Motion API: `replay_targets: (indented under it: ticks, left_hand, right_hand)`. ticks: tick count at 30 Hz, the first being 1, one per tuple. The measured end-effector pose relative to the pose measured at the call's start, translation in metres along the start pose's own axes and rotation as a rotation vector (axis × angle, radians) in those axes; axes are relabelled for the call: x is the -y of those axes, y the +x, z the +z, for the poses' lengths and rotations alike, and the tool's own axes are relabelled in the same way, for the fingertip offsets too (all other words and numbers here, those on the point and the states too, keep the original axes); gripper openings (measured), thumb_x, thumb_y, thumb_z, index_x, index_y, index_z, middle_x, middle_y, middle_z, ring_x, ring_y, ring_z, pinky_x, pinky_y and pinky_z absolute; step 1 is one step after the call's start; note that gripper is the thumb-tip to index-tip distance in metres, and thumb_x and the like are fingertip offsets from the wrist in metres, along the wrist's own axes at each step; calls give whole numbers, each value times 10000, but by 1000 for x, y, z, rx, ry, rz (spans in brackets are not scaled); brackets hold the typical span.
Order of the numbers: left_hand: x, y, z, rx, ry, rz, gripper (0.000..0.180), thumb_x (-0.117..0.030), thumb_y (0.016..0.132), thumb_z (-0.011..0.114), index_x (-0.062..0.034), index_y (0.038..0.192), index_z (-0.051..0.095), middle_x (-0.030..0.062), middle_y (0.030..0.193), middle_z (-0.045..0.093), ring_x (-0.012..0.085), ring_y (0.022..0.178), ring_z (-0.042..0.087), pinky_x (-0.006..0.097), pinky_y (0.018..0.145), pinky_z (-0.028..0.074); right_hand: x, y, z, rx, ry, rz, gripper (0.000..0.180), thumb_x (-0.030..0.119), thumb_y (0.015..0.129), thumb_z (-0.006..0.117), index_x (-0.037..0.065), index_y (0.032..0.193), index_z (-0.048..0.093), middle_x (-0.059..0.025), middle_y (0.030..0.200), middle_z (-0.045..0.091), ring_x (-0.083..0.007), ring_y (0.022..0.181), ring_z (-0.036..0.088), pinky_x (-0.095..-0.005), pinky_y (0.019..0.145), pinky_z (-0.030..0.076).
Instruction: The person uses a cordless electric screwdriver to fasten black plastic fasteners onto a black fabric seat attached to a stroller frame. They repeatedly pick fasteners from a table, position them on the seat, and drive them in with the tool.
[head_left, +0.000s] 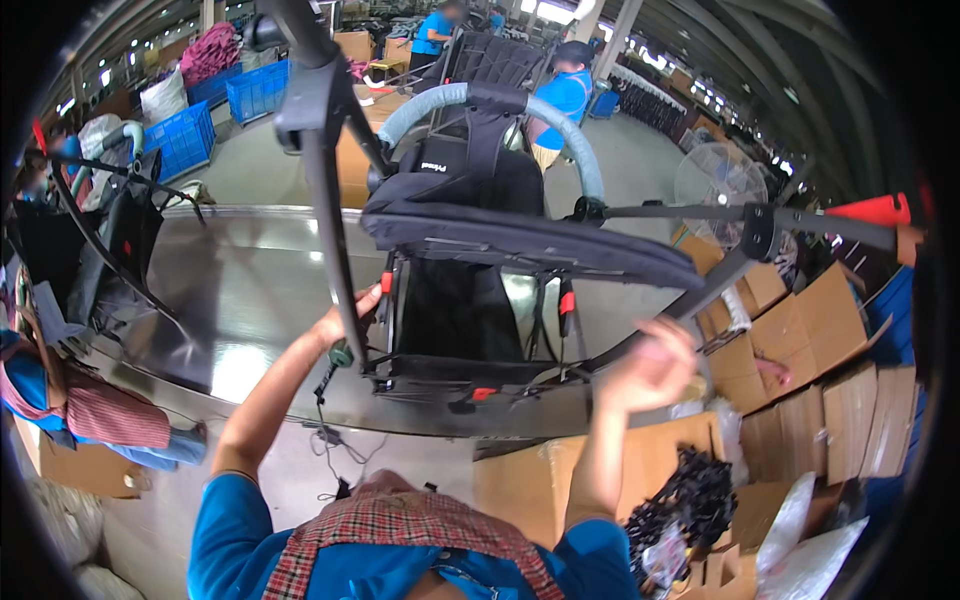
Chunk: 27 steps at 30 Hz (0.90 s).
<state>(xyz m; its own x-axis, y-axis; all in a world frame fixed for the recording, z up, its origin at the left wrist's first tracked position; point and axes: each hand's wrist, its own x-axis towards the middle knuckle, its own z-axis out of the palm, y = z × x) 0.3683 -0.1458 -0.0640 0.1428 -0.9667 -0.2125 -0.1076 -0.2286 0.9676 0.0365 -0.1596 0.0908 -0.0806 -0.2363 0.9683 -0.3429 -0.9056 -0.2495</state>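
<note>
A black stroller (470, 300) with a dark fabric seat stands on the metal-topped table in front of me. Behind the stroller's left tube (328, 190), my left hand (350, 316) is closed, its fingertips beside a red clip (387, 282). The green end of a corded hand tool (341, 354) sticks out below that hand; the tube partly hides the grip. My right hand (652, 368) is raised near the stroller's right tube (690, 300), smeared by motion, so its fingers are hard to read. A blue-grey curved handle (575, 135) arches over the far side.
The metal table (240, 270) runs left to a second stroller (110, 240) and a co-worker's sleeve (120, 415). Cardboard boxes (800, 340) crowd the right, with black straps (685, 500) in an open box below. A fan (720, 190) and other workers stand beyond.
</note>
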Motion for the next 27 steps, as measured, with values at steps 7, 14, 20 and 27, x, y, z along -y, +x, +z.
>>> replay_targets:
  ticks: [7, 14, 20, 27]
  left_hand:
    - [-15, 37, 16, 77, 62, -150, 728, -739, 898, 483, -82, 1144, 676, 18, 779, 603, 124, 618, 552, 282, 544, 461]
    - [-28, 28, 12, 0, 102, -87, 595, -631, 945, 524, -53, 990, 659, 43, 716, 595, 139, 595, 569, 295, 531, 471]
    - [-26, 32, 20, 0, -23, -57, 593, -655, 903, 569, -68, 937, 649, 34, 678, 559, 139, 543, 536, 291, 452, 447]
    - [-39, 16, 26, -35, 12, -50, 486, -556, 943, 584, -79, 887, 655, 39, 639, 543, 137, 464, 521, 281, 398, 413]
  right_hand:
    - [-243, -129, -90, 433, 595, 1469, 559, 434, 1021, 502, -27, 1338, 488, -160, 1212, 652, -263, 1029, 672, -371, 851, 552]
    - [-262, -105, -44, 695, 605, 1580, 480, 388, 954, 655, -19, 1193, 569, -166, 1106, 682, -277, 823, 702, -391, 747, 602]
    - [-257, -95, -44, 739, 504, 1563, 485, 416, 942, 662, -5, 1171, 589, -119, 1070, 689, -276, 860, 700, -388, 796, 582]
    - [-244, -88, -43, 731, 421, 1593, 474, 374, 932, 683, 4, 1211, 581, -139, 1050, 699, -295, 816, 713, -390, 740, 587]
